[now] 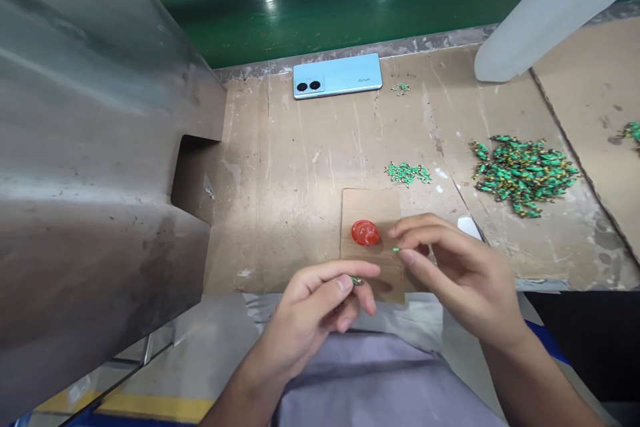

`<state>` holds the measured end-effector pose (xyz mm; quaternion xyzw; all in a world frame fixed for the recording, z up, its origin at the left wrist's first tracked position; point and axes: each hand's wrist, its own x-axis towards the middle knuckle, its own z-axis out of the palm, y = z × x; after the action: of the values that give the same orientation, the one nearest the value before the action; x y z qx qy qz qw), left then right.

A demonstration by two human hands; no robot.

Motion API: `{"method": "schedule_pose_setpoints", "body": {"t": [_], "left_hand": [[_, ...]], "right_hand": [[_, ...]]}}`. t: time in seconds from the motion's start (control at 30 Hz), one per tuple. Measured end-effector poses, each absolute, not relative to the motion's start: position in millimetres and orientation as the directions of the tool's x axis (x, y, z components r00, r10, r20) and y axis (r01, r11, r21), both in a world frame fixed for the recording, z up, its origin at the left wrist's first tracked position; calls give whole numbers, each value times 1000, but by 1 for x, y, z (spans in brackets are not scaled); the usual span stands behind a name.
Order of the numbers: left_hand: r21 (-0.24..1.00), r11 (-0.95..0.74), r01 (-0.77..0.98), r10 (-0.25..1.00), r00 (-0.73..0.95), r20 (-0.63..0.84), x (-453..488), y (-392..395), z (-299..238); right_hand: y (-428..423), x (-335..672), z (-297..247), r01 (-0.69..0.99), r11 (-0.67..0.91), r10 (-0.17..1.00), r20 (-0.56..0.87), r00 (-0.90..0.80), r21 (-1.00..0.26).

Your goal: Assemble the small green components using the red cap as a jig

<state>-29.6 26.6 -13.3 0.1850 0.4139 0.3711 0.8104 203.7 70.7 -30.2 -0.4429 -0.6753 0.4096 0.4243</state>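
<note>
My left hand [320, 297] is closed, with a small green-and-dark part [356, 281] pinched between thumb and fingers. To its right and slightly higher, my right hand [450, 267] has its thumb and fingers curled together. A tiny green piece [396, 249] shows at the tip of that thumb; its exact kind is too small to tell. Between and beyond the hands, a round red dish-like thing [365, 233] with a glossy surface rests on a cardboard piece [353, 203]. Neither hand touches the red thing.
Behind the cardboard lies a small heap of green pieces [407, 173]. A larger pile of green-and-dark parts [525, 173] is at right. A light blue phone [337, 75] lies near the green back wall [345, 7]. Metal housing [100, 167] borders the left; a pale tube [550, 13] slants in top right.
</note>
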Motion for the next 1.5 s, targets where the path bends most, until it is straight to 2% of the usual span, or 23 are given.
{"method": "schedule_pose_setpoints", "body": {"t": [0.13,0.5,0.7,0.9,1.17,1.37,1.5], "left_hand": [[492,662,-565,743,410,-529,-40,31,-15],[383,667,-640,735,480,-478,-43,28,-25],[403,661,-633,746,494,-447,-39,31,-26],[533,651,-541,755,388,-528,-38,28,-29],[513,651,-559,751,378,-542,-40,27,-28],[526,580,-622,808,359,-468,-39,29,-28],[529,597,-603,793,344,-503,-38,28,-29]], "right_hand": [[80,201,-46,339,292,954,246,-173,-894],[77,198,-60,354,306,950,257,-179,-884],[77,198,-60,362,312,948,260,-185,-878],[77,199,-59,355,304,950,252,-186,-884],[77,199,-61,334,298,951,248,-185,-894],[77,198,-60,334,299,951,248,-186,-894],[77,198,-60,335,297,951,245,-191,-894]]}}
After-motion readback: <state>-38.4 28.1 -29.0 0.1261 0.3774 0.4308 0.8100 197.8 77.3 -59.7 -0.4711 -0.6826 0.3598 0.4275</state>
